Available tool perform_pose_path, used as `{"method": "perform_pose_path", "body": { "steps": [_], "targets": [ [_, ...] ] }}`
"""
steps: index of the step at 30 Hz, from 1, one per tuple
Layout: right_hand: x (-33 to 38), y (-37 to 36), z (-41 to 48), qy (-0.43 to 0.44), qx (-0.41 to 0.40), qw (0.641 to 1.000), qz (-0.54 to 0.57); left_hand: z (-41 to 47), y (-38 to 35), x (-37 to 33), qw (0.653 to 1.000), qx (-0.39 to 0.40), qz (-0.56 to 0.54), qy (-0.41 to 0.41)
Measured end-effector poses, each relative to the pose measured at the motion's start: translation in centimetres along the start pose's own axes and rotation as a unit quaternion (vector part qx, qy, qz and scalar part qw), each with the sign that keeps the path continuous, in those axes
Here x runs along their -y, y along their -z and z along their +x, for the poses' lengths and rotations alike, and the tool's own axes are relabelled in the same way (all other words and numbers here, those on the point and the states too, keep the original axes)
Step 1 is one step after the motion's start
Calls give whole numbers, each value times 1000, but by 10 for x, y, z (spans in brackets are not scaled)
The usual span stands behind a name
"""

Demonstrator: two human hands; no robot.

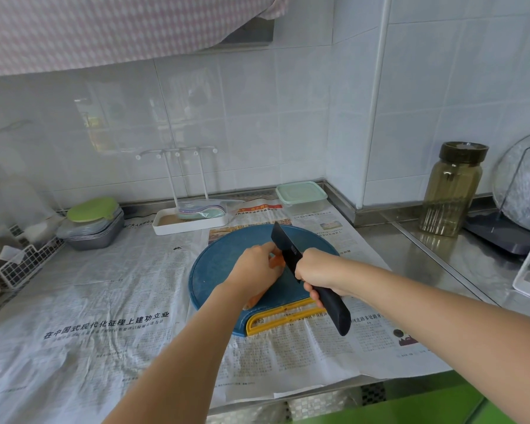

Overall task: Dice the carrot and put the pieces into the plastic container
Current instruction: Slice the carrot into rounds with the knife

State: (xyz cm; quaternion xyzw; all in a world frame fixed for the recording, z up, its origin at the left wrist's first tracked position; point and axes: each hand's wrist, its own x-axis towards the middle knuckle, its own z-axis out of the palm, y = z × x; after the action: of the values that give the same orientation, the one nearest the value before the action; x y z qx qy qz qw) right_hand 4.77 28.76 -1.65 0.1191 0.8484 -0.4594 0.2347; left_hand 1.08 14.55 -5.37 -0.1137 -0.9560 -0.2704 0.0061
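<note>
Carrot (pixel 276 262) on desk (pixel 426 252), over newspaper (pixel 104 301), near centre of round blue cutting board (pixel 214 270). Lidded plastic container (pixel 302 198) at 1 o'clock from board, apart from it. Black knife (pixel 286 249): blade down at carrot's 3 o'clock side, tip toward 11. Right hand (pixel 315 270): fingers clenched round knife handle. Left hand (pixel 257 266): fingers curled, grasping carrot from 9 o'clock

Left hand (pixel 254 267) pins carrot (pixel 276 262) on blue board (pixel 214 270); right hand (pixel 315 270) holds black knife (pixel 288 249)
</note>
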Motion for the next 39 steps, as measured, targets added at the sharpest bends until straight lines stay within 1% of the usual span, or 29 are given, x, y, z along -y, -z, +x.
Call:
{"method": "perform_pose_path", "body": {
  "steps": [4, 7, 11, 14, 18, 24, 28, 39],
  "targets": [
    [-10, -14, 2, 5, 2, 999, -52, -3, -4, 0, 1000, -14, 1, -15],
    [-16, -22, 2, 0, 11, 999, -52, -2, -1, 0, 999, -21, -24, -9],
    [-16, -21, 3, -17, 3, 999, -45, -5, 0, 0, 999, -20, -40, -7],
    [-21, -20, 5, -22, 10, 1000, 13, -6, 0, 2, 998, -24, -54, 4],
    [-32, -12, 8, -3, 9, 995, 95, -7, 1, 6, 997, -27, -71, 22],
    [-37, -4, 5, 17, 0, 991, 133, -6, 2, 6, 996, -19, -73, 36],
    [-29, 4, 0, 80, -19, 992, 92, -5, 2, 4, 997, -16, -67, 38],
    [-23, 2, -4, 83, -14, 996, 30, -7, 2, 0, 998, -17, -54, 40]
  ]
}}
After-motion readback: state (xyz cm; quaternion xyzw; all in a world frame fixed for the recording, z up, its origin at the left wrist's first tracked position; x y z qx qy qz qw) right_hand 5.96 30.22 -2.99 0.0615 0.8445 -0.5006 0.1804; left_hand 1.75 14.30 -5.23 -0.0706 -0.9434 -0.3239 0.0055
